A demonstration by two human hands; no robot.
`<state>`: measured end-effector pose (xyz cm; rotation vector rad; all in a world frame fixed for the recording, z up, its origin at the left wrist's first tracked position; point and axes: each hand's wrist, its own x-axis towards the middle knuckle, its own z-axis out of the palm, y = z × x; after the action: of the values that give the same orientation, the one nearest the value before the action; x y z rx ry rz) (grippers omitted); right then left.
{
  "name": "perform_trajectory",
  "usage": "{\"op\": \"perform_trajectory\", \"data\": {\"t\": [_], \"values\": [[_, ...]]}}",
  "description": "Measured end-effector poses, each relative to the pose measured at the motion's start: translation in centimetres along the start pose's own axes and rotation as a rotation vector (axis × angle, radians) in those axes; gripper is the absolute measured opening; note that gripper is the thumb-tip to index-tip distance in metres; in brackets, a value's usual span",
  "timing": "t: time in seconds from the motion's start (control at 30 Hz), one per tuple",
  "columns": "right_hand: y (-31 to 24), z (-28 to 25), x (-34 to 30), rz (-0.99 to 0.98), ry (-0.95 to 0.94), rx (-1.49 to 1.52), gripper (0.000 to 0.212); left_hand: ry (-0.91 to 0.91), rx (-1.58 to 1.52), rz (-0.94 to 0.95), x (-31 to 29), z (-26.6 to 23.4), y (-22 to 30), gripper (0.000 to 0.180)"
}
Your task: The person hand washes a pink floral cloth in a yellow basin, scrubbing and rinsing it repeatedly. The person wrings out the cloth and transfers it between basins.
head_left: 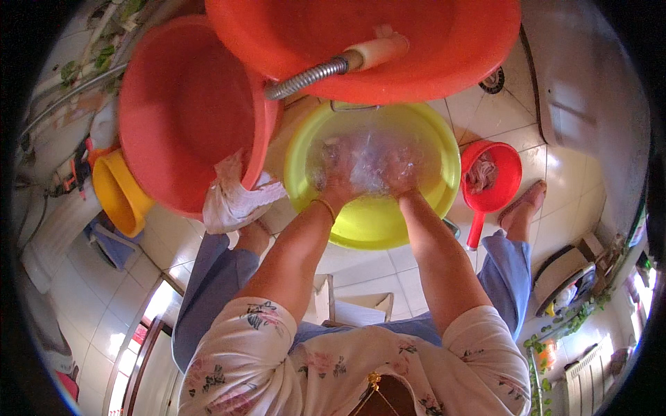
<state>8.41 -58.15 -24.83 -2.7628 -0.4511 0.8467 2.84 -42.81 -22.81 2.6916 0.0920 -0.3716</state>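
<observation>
Yellow-green plastic forms the basin (pixel 374 243), standing on the tiled floor (pixel 371 268) with frothy water (pixel 371 156) in it. The left hand (pixel 338 170) and the right hand (pixel 399 173) are down in that water, side by side; froth blurs the fingers, so whether they are closed on anything cannot be told. A thin stream (pixel 370 133) seems to fall between them; left running, it might overfill the basin and leave the tiles around it slick under the person's feet (pixel 525 206). Vigorous rubbing could likewise send splashes over the rim. Left of the basin, a pale cloth (pixel 239 201) hangs over a pink tub's (pixel 187 97) edge and might slip down if a knee brushed it. Just right of the basin, a red dipper (pixel 512 179) holds crumpled cloth (pixel 481 173); a shifting foot could tip it. Beyond the basin, a corrugated metal hose (pixel 312 76) shows against an orange-red tub (pixel 451 78), and a knock might redirect any flow.
</observation>
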Motion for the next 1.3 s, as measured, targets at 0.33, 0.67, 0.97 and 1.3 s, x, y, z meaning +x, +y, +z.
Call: {"op": "perform_trajectory", "data": {"t": [0.33, 0.67, 0.97, 1.3], "values": [[2.1, 0.1, 5.8, 0.17, -0.057, 0.59, 0.052, -0.346, -0.574, -0.204, 7.8, -6.8, 0.7, 0.037], [1.4, -8.0, 4.6, -0.138, 0.254, 0.433, 0.038, 0.05, -0.172, 0.005, 5.7, -5.2, 0.5, 0.034], [0.4, -12.3, -0.6, 0.158, 0.288, 1.588, 0.041, 0.011, -0.17, -0.12, -5.7, -8.9, 5.2, 0.069], [-5.9, -7.3, 5.7, 0.328, 0.304, 0.138, 0.061, -0.054, -0.026, 0.19, -5.0, -1.2, 2.8, 0.05]]}}
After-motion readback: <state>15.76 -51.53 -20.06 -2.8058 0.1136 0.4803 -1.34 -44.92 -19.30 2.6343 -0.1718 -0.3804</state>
